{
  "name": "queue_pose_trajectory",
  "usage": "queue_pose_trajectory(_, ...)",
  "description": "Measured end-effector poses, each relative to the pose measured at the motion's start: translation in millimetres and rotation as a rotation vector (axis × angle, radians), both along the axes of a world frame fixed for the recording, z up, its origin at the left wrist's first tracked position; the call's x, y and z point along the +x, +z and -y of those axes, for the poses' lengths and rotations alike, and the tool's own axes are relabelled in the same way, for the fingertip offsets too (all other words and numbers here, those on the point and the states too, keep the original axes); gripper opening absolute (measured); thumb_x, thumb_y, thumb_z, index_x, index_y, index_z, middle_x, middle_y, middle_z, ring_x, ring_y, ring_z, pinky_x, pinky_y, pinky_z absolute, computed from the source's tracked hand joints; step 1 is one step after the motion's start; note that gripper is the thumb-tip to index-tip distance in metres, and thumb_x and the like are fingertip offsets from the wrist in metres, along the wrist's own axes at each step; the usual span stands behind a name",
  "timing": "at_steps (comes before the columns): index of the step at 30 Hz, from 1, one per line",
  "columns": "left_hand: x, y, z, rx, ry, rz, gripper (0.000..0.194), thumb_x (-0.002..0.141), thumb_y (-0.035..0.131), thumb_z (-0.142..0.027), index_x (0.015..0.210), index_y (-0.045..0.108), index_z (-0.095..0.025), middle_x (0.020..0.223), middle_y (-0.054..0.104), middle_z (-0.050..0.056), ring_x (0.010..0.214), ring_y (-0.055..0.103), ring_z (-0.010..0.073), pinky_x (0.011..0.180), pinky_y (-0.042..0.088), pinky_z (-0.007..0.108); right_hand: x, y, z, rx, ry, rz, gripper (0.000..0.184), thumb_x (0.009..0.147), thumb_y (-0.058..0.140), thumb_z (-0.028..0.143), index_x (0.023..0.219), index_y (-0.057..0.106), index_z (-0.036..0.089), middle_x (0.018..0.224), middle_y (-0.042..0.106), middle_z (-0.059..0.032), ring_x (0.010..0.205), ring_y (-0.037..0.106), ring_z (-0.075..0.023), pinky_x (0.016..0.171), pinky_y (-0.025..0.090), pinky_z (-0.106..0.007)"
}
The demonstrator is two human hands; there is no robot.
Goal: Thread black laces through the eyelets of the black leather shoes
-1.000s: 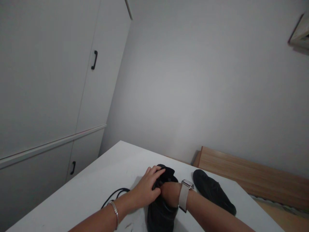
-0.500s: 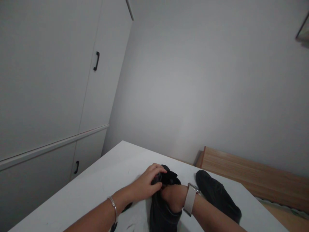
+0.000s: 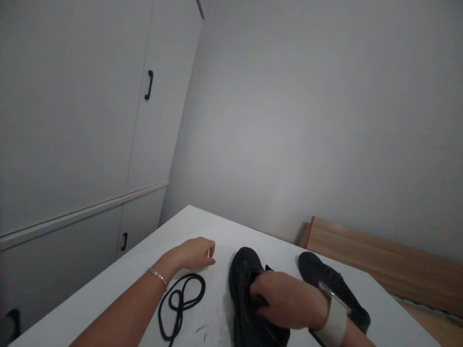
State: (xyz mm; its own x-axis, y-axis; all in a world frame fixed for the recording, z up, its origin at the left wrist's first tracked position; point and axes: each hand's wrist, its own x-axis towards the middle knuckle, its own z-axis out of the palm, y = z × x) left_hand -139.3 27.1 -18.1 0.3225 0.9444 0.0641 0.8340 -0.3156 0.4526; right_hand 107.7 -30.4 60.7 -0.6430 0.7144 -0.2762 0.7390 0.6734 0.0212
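And here on the white bench, the right hand has its fingers curled down into the opening of the near black shoe, touching it, though how far open they are and whether they grip anything inside I cannot tell. Over to the left, the left hand is off the shoe, fingers bent with a small gap between thumb and fingertips (nothing visible in it), just beyond the looped black lace, while the other black shoe lies to the right, partly behind the watch.
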Motion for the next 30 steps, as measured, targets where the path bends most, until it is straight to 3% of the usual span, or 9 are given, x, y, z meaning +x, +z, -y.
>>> queue_pose_trajectory(3, 9, -7.2, -5, 0.063, 0.070, -0.062, 0.018, 0.085, 0.063, -0.031, 0.095, 0.068, -0.017, 0.093, 0.071, 0.007, 0.090, 0.065, 0.0242, 0.080, 0.048, 0.037, -18, 13.0, 17, 0.154, -0.022, -0.121, 0.014, 0.086, 0.060, 0.014, 0.088, 0.073, 0.020, 0.092, 0.075, -0.0073, 0.085, 0.069, -0.0244, 0.071, 0.048, -0.032)
queue_pose_trajectory(5, 12, -11.6, -8, 0.087, 0.096, -0.093, 0.022, 0.089, 0.062, -0.035, 0.099, 0.066, -0.016, 0.097, 0.070, 0.006, 0.093, 0.065, 0.0233, 0.086, 0.048, 0.042, -39, 9.1, 27, 0.208, 0.090, -0.244, 0.011, 0.088, 0.062, 0.015, 0.091, 0.071, 0.021, 0.095, 0.073, -0.0035, 0.086, 0.068, -0.0208, 0.072, 0.047, -0.029)
queue_pose_trajectory(11, 12, -16.6, -12, 0.144, 0.123, -0.106, 0.026, 0.094, 0.058, -0.039, 0.102, 0.066, -0.015, 0.100, 0.069, 0.006, 0.095, 0.064, 0.0222, 0.090, 0.048, 0.044, -99, -62.4, 32, 0.344, 0.431, -0.193, 0.004, 0.089, 0.067, 0.018, 0.089, 0.071, 0.016, 0.087, 0.071, -0.0041, 0.080, 0.068, -0.0225, 0.054, 0.047, -0.029)
queue_pose_trajectory(14, 14, -14.1, -10, 0.165, 0.116, -0.066, 0.025, 0.093, 0.058, -0.038, 0.099, 0.067, -0.015, 0.098, 0.070, 0.006, 0.095, 0.064, 0.0226, 0.090, 0.048, 0.043, -113, -96.7, 22, 0.368, 0.441, -0.276, 0.014, 0.091, 0.065, 0.025, 0.082, 0.072, 0.016, 0.087, 0.071, -0.0055, 0.082, 0.068, -0.0250, 0.052, 0.047, -0.032)
queue_pose_trajectory(17, 16, -11.1, -8, 0.182, 0.108, 0.014, 0.019, 0.091, 0.059, -0.032, 0.093, 0.068, -0.016, 0.094, 0.071, 0.008, 0.093, 0.065, 0.0239, 0.087, 0.047, 0.042, -116, -108.5, 16, 0.336, 0.414, -0.319, 0.015, 0.090, 0.066, 0.024, 0.080, 0.071, 0.016, 0.084, 0.072, -0.0061, 0.081, 0.067, -0.0253, 0.053, 0.048, -0.031)
queue_pose_trajectory(21, 19, -7.9, -9, 0.194, 0.085, 0.201, 0.013, 0.085, 0.059, -0.026, 0.083, 0.070, -0.019, 0.089, 0.073, 0.010, 0.091, 0.064, 0.0264, 0.084, 0.045, 0.038, -106, -95.3, 19, 0.314, 0.328, -0.375, 0.005, 0.087, 0.067, 0.014, 0.085, 0.071, 0.017, 0.088, 0.072, -0.0052, 0.083, 0.068, -0.0218, 0.062, 0.051, -0.026)
queue_pose_trajectory(23, 20, -4.7, -10, 0.174, 0.039, 0.337, 0.015, 0.083, 0.058, -0.027, 0.081, 0.069, -0.018, 0.085, 0.073, 0.009, 0.086, 0.064, 0.0246, 0.079, 0.046, 0.035, -98, -82.3, 24, 0.220, 0.216, -0.521, 0.015, 0.082, 0.065, 0.006, 0.089, 0.070, 0.017, 0.089, 0.071, -0.0033, 0.081, 0.067, -0.0184, 0.066, 0.050, -0.024)
queue_pose_trajectory(28, 24, 13.7, -6, 0.051, -0.165, 0.741, 0.031, 0.086, 0.055, -0.042, 0.087, 0.065, -0.013, 0.079, 0.070, 0.007, 0.068, 0.060, 0.0161, 0.064, 0.047, 0.027, -74, -44.5, 23, -0.479, -0.181, -1.147, 0.004, 0.076, 0.066, 0.019, 0.078, 0.063, 0.016, 0.059, 0.056, 0.0048, 0.049, 0.051, -0.0101, 0.045, 0.042, -0.019)
queue_pose_trajectory(30, 25, 21.1, 0, 0.010, -0.246, 0.877, 0.038, 0.085, 0.057, -0.051, 0.086, 0.062, -0.013, 0.078, 0.067, 0.005, 0.065, 0.056, 0.0142, 0.063, 0.046, 0.026, -63, -31.3, 17, -0.637, -0.219, -1.286, 0.020, 0.074, 0.072, 0.033, 0.076, 0.060, 0.016, 0.059, 0.057, 0.0045, 0.044, 0.047, -0.0087, 0.041, 0.042, -0.019)
